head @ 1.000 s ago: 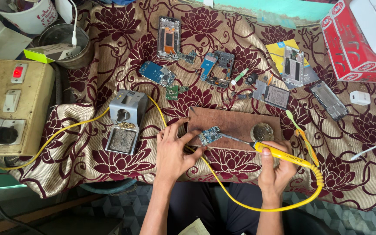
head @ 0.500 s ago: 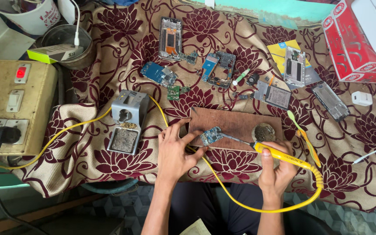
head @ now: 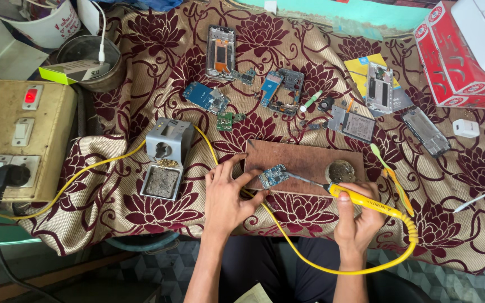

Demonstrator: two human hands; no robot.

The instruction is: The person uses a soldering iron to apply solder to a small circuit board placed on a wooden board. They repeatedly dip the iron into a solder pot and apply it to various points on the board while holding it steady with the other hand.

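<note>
Yellow soldering iron [head: 369, 203] in my right hand [head: 357, 221], fingers wrapped round the handle, tip running up-left and touching the small blue circuit board [head: 274, 176]. Board sits on the brown wooden block [head: 304, 158] w/ its long axis roughly left-right. My left hand [head: 228, 196] is nearer, fingers narrow, pinning the board's left edge. So iron comes in from the board's right, steadying fingers from its left. Solder tin [head: 340, 171] just beside the tip, on the same block.
</note>
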